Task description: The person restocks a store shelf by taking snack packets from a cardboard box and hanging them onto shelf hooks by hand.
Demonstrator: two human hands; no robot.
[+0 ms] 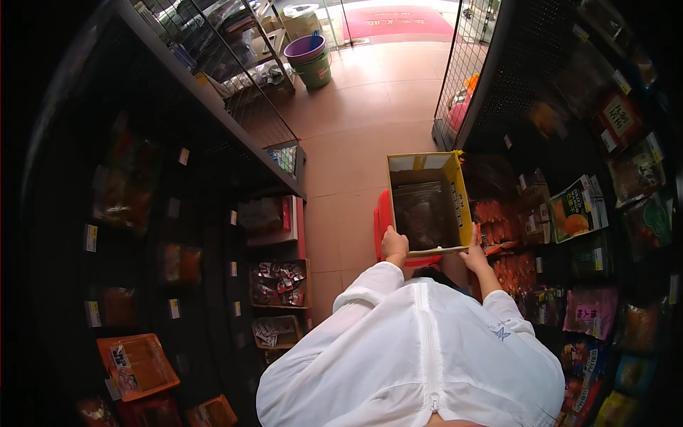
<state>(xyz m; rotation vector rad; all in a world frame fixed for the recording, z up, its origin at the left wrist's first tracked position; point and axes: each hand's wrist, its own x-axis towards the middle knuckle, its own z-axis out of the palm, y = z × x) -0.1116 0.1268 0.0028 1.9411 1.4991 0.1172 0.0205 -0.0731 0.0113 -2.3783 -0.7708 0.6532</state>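
Note:
A yellow-edged cardboard box stands open at the top in front of my body, with dark flat packets lying inside. My left hand is closed on the box's near left corner. At the near right corner, my right hand grips the box's edge. Under the box, a red stool or basket shows at its left side; its full shape is hidden.
Dark shelving with hanging packets runs along the left, and more packaged goods line the right. Small open boxes stand low on the left. A purple and green bucket is farther off, near a red mat.

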